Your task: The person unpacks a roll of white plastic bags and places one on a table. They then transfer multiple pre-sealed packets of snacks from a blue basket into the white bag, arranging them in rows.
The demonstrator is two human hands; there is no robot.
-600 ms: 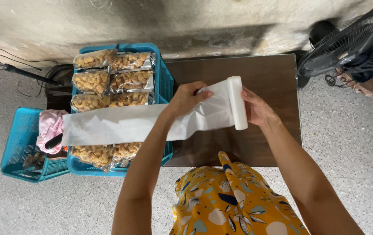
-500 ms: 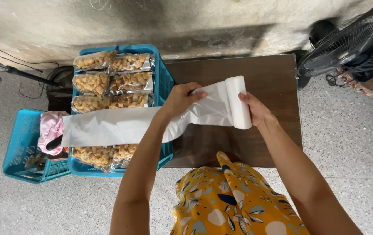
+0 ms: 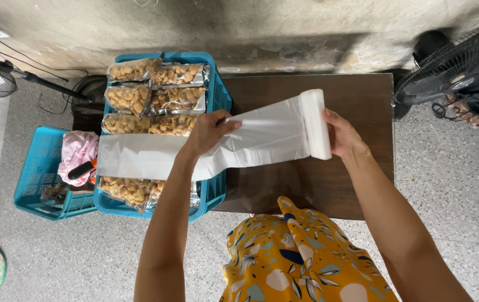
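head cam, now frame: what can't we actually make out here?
- Lower snack bags in the blue crate: covered by the pulled-out plastic sheet.
- Right hand fingers: behind the white bag roll, so the grip is unclear.
- Small blue basket: contents under the pink cloth are hidden.
- Fan: cut off by the right edge.
- Left hand palm: faces away.

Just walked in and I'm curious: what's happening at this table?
A person stands at a dark wooden table, holding a roll of white plastic bags in the right hand. The left hand grips the unrolled strip, stretched out over a blue crate packed with clear bags of golden snacks. A smaller blue crate sits beside it.
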